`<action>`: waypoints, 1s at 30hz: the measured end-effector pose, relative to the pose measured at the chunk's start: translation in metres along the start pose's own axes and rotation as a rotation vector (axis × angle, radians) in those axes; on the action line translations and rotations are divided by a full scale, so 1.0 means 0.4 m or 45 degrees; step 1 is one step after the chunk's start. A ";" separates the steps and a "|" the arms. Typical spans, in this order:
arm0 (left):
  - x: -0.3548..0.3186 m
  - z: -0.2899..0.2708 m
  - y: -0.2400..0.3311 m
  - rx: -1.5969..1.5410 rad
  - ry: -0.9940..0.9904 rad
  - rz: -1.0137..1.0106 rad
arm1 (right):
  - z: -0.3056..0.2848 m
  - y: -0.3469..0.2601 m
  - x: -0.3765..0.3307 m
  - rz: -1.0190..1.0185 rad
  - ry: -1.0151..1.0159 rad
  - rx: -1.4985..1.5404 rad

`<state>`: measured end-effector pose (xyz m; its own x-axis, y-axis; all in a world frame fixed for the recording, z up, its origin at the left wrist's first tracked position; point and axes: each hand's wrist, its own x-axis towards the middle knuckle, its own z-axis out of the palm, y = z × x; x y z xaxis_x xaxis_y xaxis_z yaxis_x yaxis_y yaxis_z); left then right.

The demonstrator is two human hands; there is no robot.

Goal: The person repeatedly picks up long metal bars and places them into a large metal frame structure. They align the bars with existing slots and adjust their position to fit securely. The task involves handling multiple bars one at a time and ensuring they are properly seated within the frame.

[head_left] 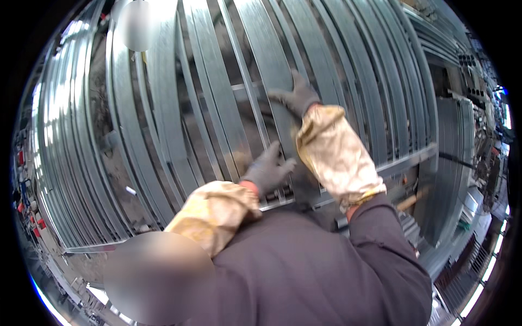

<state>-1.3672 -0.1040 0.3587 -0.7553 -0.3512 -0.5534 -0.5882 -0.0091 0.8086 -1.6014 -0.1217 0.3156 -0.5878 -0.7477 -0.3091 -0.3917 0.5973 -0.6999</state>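
Both my hands wear dark grey gloves, with tan protective sleeves over the forearms. Beneath them lies a row of long galvanized steel profiles. My right hand (299, 100) is over a wide steel profile (266, 46), its thumb and fingers spread wide. Closer to my body, my left hand (267, 171) is at the near end of a narrow steel profile (242, 65), fingers apart. Nothing is gripped in either hand. Whether the fingertips touch the metal cannot be made out.
The profiles rest across a metal frame, whose near crossbar (405, 163) runs along my side. Gaps between them show the dark floor. More steel profiles (65, 146) lie close together at the left. Stacked sheet-metal lengths (455, 146) stand at the right.
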 end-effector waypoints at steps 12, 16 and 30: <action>-0.317 -0.162 -0.229 -0.725 0.402 -0.178 | 0.126 0.084 0.041 0.060 0.217 0.060; -0.321 -0.178 -0.230 -0.837 0.519 -0.173 | 0.155 0.137 0.070 -0.021 0.347 -0.054; -0.570 -0.112 -0.398 -0.546 0.796 -0.099 | 0.211 -0.046 -0.287 -1.000 0.192 -0.289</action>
<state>-1.0886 -0.0646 0.3651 -0.3369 -0.7984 -0.4990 -0.3729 -0.3735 0.8494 -1.4671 -0.0714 0.3096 -0.1660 -0.9340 0.3164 -0.8514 -0.0262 -0.5239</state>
